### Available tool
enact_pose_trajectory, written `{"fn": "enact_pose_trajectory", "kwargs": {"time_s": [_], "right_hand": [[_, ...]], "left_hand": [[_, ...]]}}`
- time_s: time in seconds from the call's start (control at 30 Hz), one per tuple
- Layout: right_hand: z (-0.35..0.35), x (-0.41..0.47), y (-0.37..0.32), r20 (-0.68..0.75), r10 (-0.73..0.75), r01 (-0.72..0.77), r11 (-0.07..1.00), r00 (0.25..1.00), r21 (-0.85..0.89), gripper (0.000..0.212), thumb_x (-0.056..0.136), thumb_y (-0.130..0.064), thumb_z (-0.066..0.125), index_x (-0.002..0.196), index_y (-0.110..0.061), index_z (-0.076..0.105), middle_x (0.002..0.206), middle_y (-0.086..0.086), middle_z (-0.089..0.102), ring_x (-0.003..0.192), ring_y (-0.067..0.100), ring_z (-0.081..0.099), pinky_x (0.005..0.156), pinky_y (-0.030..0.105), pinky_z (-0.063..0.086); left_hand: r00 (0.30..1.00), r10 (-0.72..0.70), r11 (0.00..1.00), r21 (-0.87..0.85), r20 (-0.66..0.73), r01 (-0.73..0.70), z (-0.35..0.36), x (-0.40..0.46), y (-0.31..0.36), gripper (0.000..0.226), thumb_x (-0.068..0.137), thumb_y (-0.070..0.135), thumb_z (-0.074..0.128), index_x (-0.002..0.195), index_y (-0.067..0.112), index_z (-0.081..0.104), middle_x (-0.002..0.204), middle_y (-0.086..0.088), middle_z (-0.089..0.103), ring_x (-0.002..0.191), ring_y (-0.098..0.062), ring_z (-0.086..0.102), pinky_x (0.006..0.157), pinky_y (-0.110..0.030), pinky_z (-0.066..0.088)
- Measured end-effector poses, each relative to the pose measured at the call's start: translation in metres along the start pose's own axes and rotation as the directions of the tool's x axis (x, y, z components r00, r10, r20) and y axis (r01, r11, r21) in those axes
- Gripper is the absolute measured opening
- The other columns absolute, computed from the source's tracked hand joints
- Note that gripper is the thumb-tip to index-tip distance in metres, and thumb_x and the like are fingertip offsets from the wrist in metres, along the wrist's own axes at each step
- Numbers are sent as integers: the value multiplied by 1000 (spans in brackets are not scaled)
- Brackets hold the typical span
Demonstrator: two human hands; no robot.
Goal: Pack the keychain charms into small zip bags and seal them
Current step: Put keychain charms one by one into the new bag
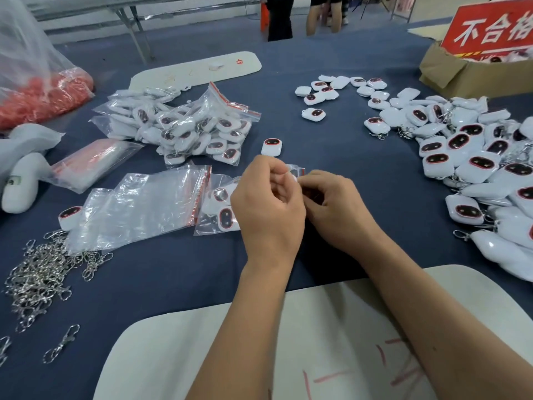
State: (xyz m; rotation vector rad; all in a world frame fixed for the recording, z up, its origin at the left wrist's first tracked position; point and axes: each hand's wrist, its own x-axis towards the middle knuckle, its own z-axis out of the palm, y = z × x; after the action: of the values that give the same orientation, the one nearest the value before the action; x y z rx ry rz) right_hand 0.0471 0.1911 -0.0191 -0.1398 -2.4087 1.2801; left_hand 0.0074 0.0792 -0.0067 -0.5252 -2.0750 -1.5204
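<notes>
both hands [300, 197] pinch zip bag [298, 170] (fingers curled)

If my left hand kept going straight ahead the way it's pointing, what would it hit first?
Probably the lone white charm lying just past the knuckles of the left hand, which now pinches the small zip bag. Beyond that is bare blue tablecloth. Depth is hard to judge.

Glossy white plastic keychain charms with dark red-rimmed faces [477, 157] lie on matt navy cloth table cover [184, 272], beside crinkled clear plastic zip bags [135, 206] (red-striped seals) and shiny silver metal clasps [40, 272].
</notes>
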Motion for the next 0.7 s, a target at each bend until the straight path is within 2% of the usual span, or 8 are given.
{"fn": "enact_pose_trajectory", "kwargs": {"time_s": [0.13,0.2,0.33,0.37,0.43,0.5,0.57,0.7], "right_hand": [[3,-1,-1,-125,43,-41,999,991,19,10,93,-5,71,103,-10,71,79,4,70,70,16,63,67,27,50],[2,-1,-1,-199,63,-64,998,978,6,6,92,-5,72,94,-10,70,79,-3,71,70,12,64,66,23,49],[2,-4,-7,6,-31,31,998,999,57,30,91,6,59,82,-18,74,71,-10,70,67,3,58,62,25,45],[1,-5,-8,16,-22,21,997,1000,75,31,90,8,58,85,-16,76,73,-7,72,68,4,59,62,27,47],[-2,-4,-5,-122,9,-8,1000,992,13,29,88,7,60,91,-14,80,79,-1,76,69,11,63,66,30,50],[-10,-2,0,-372,13,-90,978,928,-190,25,89,2,64,97,-14,81,89,1,77,84,20,65,77,29,48],[-26,0,8,-552,-11,-251,883,834,-397,25,89,-7,65,109,-15,78,107,5,75,112,29,58,91,30,39],[-61,2,28,-592,268,-615,591,760,-522,53,90,-26,67,143,-23,58,156,13,43,152,39,21,117,57,23]], "left_hand": [[994,102,994,30,32,-103,2,-1,-2,13,83,-4,66,84,9,62,76,2,63,66,-12,57,62,-31,50],[994,106,994,21,38,-107,3,-2,-3,13,83,-4,66,83,9,62,76,2,62,65,-13,57,62,-32,50],[995,94,995,9,21,-94,4,-2,-5,13,81,-4,65,83,9,62,76,4,63,67,-12,58,62,-23,49],[996,92,996,6,13,-92,4,-1,-6,13,81,-3,65,83,9,63,76,4,63,67,-12,58,62,-22,49],[996,81,997,-11,25,-81,5,-1,-7,12,82,-1,66,82,11,63,75,4,63,66,-13,58,60,-22,48],[995,64,998,-19,82,-62,7,-2,-8,13,84,1,67,81,13,62,73,6,61,65,-15,57,59,-22,47],[985,27,1000,-3,171,-26,11,-3,-10,15,86,2,67,80,15,61,72,8,61,65,-14,57,59,-19,45],[936,-52,998,62,348,33,15,-4,-15,15,87,6,68,80,17,60,69,9,61,66,-11,59,62,-20,48]]}}
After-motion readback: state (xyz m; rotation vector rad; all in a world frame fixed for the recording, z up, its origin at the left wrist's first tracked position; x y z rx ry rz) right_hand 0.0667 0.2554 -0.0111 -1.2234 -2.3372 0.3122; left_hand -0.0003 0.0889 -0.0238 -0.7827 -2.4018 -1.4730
